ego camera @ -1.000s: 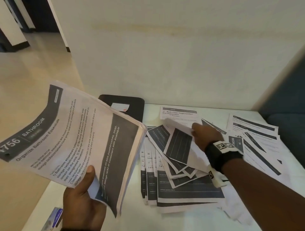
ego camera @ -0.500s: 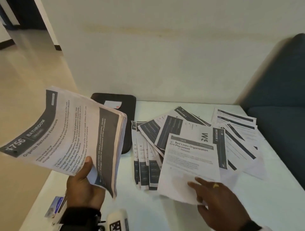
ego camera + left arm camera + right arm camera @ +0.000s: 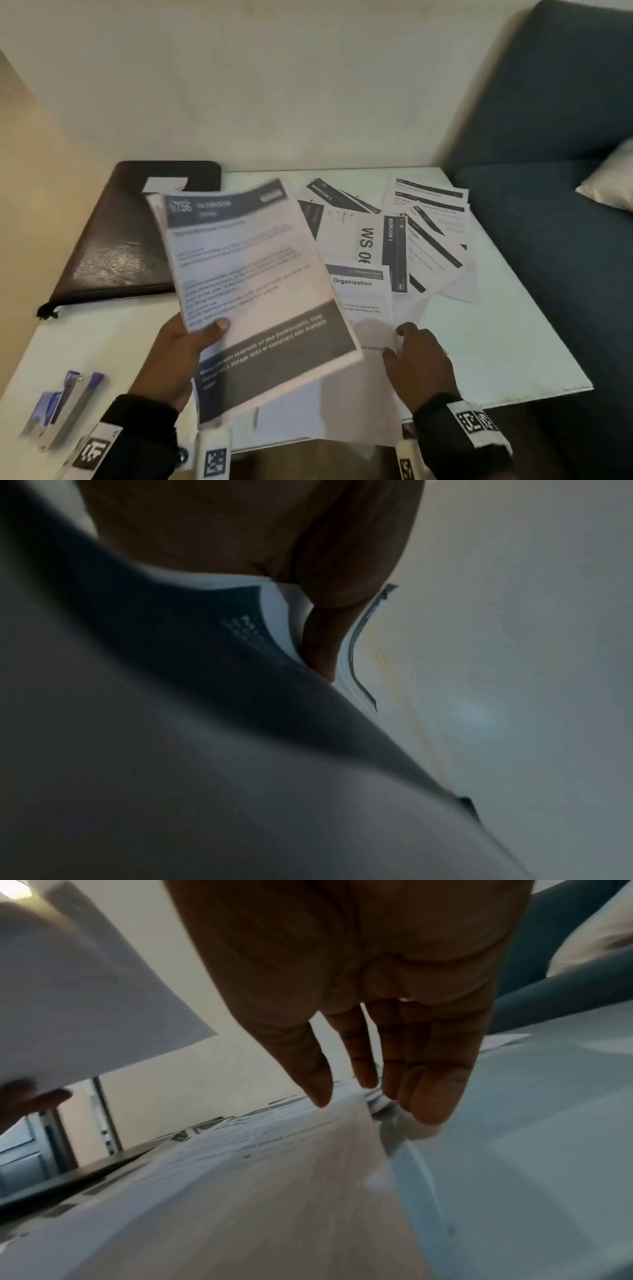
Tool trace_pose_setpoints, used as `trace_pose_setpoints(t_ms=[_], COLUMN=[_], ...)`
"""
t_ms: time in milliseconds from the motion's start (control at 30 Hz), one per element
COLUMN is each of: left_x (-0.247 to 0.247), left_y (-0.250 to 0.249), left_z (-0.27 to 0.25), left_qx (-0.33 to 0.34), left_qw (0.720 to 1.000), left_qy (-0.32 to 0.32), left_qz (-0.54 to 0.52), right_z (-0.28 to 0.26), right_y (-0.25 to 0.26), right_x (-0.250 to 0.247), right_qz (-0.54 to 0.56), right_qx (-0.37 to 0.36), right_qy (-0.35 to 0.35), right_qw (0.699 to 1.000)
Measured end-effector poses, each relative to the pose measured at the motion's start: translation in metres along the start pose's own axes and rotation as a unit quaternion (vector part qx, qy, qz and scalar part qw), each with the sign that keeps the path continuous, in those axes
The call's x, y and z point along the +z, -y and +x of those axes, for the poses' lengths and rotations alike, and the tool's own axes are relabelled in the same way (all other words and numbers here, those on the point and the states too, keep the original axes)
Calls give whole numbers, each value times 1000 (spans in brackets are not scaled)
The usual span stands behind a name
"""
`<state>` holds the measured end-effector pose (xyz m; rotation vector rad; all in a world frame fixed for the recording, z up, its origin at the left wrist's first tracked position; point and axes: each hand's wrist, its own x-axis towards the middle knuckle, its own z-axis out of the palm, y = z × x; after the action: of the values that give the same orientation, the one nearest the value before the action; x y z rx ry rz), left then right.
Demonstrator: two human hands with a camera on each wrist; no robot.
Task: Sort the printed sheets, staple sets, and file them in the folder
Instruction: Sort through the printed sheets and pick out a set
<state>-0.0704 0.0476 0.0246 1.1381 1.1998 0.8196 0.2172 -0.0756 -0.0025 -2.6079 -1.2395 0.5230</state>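
My left hand (image 3: 185, 346) grips a thick stack of printed sheets (image 3: 253, 291) headed "756 Bathroom", thumb on top, above the table's middle. In the left wrist view the thumb (image 3: 325, 642) presses on that stack (image 3: 240, 631). My right hand (image 3: 414, 356) lies with straight fingers at the right edge of a single "Organization" sheet (image 3: 363, 301), which hangs over the table's front edge. The right wrist view shows that hand (image 3: 377, 1056) with thumb on the sheet (image 3: 274, 1164) and fingers beside it. More loose sheets (image 3: 428, 233) lie fanned at the back right. A black folder (image 3: 137, 240) lies shut at the back left.
A small blue and white object (image 3: 65, 404) sits at the table's front left corner. A dark blue sofa (image 3: 548, 171) with a pale pillow (image 3: 609, 181) stands against the table's right side. A cream wall runs behind the white table (image 3: 496, 342).
My left hand has swung the stack right, over the table and the fanned sheets. My right hand has drawn the "Organization" sheet toward the front edge.
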Motion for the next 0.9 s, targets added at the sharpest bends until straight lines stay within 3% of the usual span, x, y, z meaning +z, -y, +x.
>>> trace_pose_setpoints(t_ms=[100, 333, 633, 767, 900], left_x=[12, 37, 58, 61, 62], left_y=[9, 38, 42, 39, 31], left_z=[-3, 1, -5, -7, -4], left_qx=[-44, -89, -113, -94, -10], left_qw=[994, 971, 966, 971, 984], left_qy=[52, 86, 121, 125, 79], left_qz=[81, 206, 197, 183, 157], right_z=[8, 12, 13, 14, 12], right_y=[-2, 5, 6, 9, 13], right_x=[2, 1, 13, 8, -6], right_qz=[38, 139, 340, 408, 422], right_qx=[52, 91, 88, 84, 25], right_qy=[23, 43, 79, 84, 35], right_qw=[998, 985, 933, 905, 906])
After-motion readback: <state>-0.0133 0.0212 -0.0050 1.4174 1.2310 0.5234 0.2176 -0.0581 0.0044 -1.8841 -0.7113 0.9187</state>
